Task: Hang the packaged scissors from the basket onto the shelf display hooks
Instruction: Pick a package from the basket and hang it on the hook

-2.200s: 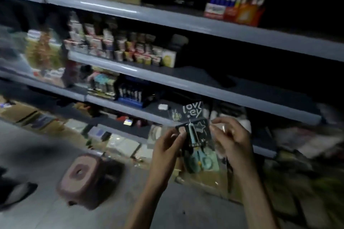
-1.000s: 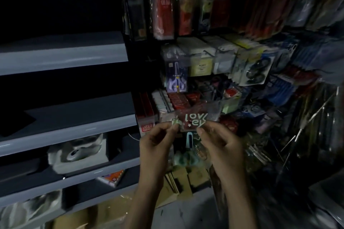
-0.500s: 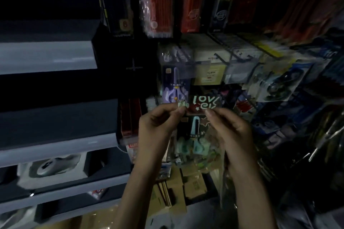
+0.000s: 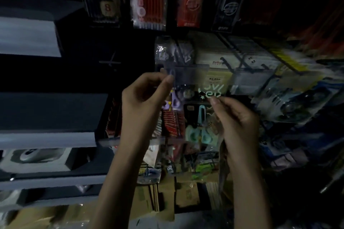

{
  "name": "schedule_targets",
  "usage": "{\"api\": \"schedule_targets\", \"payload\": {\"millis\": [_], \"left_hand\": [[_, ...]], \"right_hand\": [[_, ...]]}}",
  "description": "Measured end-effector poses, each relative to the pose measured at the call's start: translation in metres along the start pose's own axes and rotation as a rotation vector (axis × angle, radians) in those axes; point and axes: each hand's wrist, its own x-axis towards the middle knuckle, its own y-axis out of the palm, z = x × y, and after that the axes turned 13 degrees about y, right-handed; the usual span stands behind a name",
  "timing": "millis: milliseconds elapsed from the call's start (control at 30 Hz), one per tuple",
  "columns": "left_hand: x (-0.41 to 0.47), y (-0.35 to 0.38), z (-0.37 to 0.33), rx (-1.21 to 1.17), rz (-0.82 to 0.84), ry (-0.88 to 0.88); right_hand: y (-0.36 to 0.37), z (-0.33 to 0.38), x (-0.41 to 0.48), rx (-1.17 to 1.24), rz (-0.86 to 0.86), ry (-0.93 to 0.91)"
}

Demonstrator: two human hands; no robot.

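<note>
Among the far, right-hand dark wire display hooks (image 4: 243, 57), the clear-wrapped mint-green scissors on a dark card (image 4: 199, 122) are not yet hung and sit just below a translucent plastic strip (image 4: 191, 74). Their long axis is upright, blades up. The right hand (image 4: 236, 117) pinches the pack's top edge. The left hand (image 4: 143, 98) pinches the strip's left end.

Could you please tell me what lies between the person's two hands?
In the head view, the teal-handled packaged scissors sits between them: the right hand pinches its top, while the left hand pinches a clear strip above.
</note>
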Motion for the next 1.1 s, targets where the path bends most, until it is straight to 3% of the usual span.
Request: {"api": "schedule_targets", "payload": {"millis": [233,400,833,1100], "left_hand": [[0.006,-0.006,-0.026,-0.144,0.008,0.005],[0.007,-0.011,-0.029,-0.061,0.050,0.106],[0.008,-0.012,-0.025,0.015,0.134,0.146],[0.006,-0.009,-0.021,0.060,0.161,0.197]], "right_hand": [[0.014,0.001,0.016,0.043,0.149,0.044],[0.025,0.003,0.019,0.099,0.239,0.027],[0.055,0.001,0.028,0.209,0.187,-0.202],[0.061,-0.003,0.034,0.226,0.155,-0.240]]}}
